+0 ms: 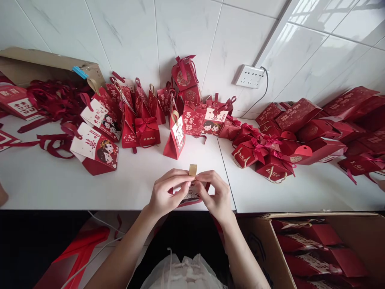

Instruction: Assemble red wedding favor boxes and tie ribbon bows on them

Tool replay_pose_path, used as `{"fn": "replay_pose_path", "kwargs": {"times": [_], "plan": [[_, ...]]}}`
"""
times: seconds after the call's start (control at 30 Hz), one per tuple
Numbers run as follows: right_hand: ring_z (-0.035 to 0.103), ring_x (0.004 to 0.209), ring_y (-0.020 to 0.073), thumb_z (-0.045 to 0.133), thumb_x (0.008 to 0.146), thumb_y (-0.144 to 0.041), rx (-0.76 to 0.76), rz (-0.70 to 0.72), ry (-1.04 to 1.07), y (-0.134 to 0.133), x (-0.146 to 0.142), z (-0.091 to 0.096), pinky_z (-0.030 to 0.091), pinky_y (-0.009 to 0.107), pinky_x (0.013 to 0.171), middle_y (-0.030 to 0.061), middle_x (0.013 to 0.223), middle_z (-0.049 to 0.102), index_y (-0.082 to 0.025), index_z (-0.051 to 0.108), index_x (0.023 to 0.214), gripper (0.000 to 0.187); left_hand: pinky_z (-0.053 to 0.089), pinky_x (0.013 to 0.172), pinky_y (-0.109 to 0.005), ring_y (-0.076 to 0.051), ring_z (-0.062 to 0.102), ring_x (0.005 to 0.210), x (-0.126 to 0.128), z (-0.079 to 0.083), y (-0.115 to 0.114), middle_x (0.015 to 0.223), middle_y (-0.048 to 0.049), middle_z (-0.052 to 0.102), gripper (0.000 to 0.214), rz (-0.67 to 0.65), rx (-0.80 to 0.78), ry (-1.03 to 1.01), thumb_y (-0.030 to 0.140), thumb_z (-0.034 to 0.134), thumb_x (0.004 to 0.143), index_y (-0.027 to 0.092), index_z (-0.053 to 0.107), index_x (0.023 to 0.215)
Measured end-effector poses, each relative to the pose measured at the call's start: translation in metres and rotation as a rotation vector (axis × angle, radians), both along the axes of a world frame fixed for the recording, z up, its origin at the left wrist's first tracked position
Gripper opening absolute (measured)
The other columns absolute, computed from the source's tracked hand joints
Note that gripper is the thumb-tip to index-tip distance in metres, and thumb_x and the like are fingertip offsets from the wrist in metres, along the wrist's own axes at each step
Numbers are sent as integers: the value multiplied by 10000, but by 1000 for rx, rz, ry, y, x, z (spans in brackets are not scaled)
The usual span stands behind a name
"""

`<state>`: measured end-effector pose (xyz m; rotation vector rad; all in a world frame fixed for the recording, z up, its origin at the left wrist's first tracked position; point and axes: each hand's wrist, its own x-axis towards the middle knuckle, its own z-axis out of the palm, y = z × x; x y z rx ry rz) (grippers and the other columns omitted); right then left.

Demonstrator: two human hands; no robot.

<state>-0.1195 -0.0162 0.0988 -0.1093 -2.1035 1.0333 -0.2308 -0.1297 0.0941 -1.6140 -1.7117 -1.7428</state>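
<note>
A pale, whitish top (pixel 186 275) here, light and thin-looking, gathered into soft folds and small frills at the front, with a slim, light cord (pixel 170 259) curling out at its edge! Both forearms (pixel 122 245) bare, and on we go to bare hands (pixel 165 194), slender-fingered; then the lap (pixel 186 237), all in black, too dark to make out the clothing's cut.

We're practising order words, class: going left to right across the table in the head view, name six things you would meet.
Heap of dark red ribbon, front-left white-and-red box, left hand, gold ribbon loop, right hand, rope-handled red box nearest the table's front edge.
</note>
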Motion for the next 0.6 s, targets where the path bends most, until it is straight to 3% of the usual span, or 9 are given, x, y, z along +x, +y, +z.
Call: {"fn": "replay_pose_path", "kwargs": {"times": [0.33,0.6], "plan": [[565,671,127,559,880,-148,-18,-14,-24,-1,-2,0,473,263,546,29,794,615,-201,576,865,57,569,655,-199,-119,668,768,2,1,2,850,-46,703,218,54,27,3,23,584,794,170,684,920],[526,636,123,537,886,-128,91,-38,-21,-1,-1,-2,448,263,538,20,761,578,-199,559,892,75,539,559,-174,-101,657,686,4,-3,6,814,-28,698,224,94,66,-9,3,590,769,171,680,886]]}}
